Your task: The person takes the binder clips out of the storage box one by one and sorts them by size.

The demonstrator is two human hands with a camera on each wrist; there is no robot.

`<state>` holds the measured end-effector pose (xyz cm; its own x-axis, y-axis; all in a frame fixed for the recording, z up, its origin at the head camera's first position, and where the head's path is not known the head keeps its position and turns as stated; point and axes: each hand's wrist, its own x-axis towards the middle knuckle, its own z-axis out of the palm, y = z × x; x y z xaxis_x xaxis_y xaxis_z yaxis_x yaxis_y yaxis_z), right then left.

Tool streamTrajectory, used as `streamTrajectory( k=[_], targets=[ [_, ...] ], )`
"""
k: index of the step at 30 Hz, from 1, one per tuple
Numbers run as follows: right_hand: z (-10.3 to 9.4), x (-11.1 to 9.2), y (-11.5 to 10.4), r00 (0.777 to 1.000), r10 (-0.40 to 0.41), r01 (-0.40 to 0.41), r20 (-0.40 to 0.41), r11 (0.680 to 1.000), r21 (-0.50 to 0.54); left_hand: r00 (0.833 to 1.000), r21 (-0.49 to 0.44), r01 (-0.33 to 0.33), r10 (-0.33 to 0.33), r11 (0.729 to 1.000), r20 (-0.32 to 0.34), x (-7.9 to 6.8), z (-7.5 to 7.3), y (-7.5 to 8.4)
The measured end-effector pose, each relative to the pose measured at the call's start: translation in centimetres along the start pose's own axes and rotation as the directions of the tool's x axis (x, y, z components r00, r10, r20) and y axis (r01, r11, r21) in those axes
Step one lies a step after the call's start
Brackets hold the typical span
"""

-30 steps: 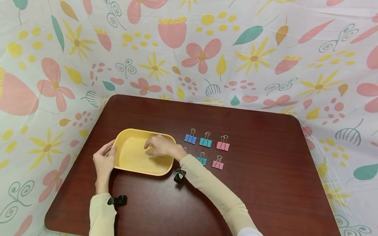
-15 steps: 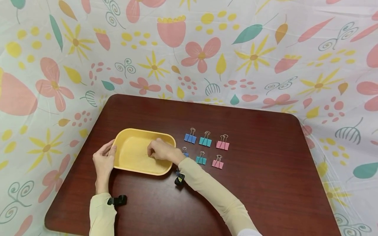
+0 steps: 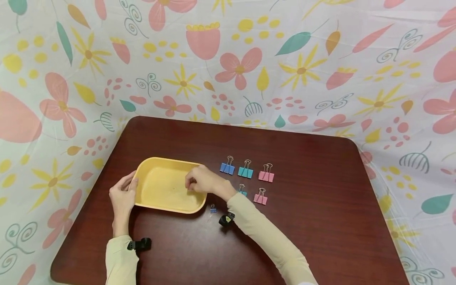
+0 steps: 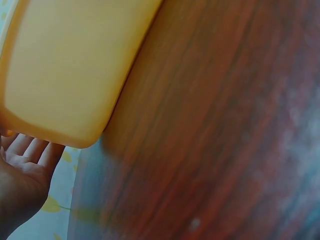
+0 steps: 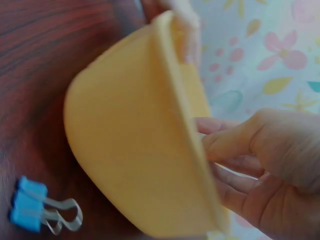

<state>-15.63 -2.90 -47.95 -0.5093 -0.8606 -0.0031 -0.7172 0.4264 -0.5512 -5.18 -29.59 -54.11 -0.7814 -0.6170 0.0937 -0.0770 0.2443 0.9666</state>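
My left hand (image 3: 122,194) grips the left rim of a yellow plastic bin (image 3: 167,208), thumb over the edge and fingers along the outer wall. In the left wrist view, the left hand (image 4: 27,170) shows its fingers against the bin's underside edge. Over the bin's right end is my right hand (image 3: 204,180), its fingertips curled together inside the rim. The right wrist view has the right hand (image 5: 280,165) partly behind the bin wall (image 5: 130,130); its fingertips are hidden, and I cannot tell whether they hold anything.
Binder clips lie right of the bin: a blue one (image 3: 227,168), teal ones (image 3: 245,171) (image 3: 242,193) and pink ones (image 3: 266,176) (image 3: 260,198). A tiny blue clip (image 3: 213,209) lies by the bin's front right corner. A patterned curtain (image 3: 228,59) hangs behind the table (image 3: 313,221).
My right hand's fingers have curled in and drawn back from the bin's middle toward its right wall. The tiny blue clip has come into fuller view. My left hand keeps its grip.
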Motion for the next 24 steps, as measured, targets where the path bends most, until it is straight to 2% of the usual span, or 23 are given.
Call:
streamTrajectory(
  k=[8, 13, 17, 24],
  targets=[
    [-2.8, -4.3, 0.9, 0.995, 0.020, -0.012, -0.102, 0.996, 0.086, 1.000, 0.012, 0.013, -0.013, 1.000, 0.005, 0.1, 0.0, -0.1],
    [-3.6, -5.7, 0.8, 0.985, 0.020, 0.000, -0.171, 0.994, 0.113, 0.999, 0.029, 0.030, -0.031, 0.999, 0.011, 0.1, -0.3, -0.1],
    [-4.6, -6.8, 0.5, 0.984, 0.037, -0.015, -0.172, 0.992, 0.128, 0.999, 0.032, 0.039, -0.040, 0.999, 0.028, 0.1, -0.2, 0.0],
    [-6.1, -9.8, 1.4, 0.984, 0.095, -0.081, -0.150, 0.992, 0.095, 1.000, 0.020, 0.017, -0.017, 1.000, 0.021, 0.2, -0.1, 0.1]
  ],
)
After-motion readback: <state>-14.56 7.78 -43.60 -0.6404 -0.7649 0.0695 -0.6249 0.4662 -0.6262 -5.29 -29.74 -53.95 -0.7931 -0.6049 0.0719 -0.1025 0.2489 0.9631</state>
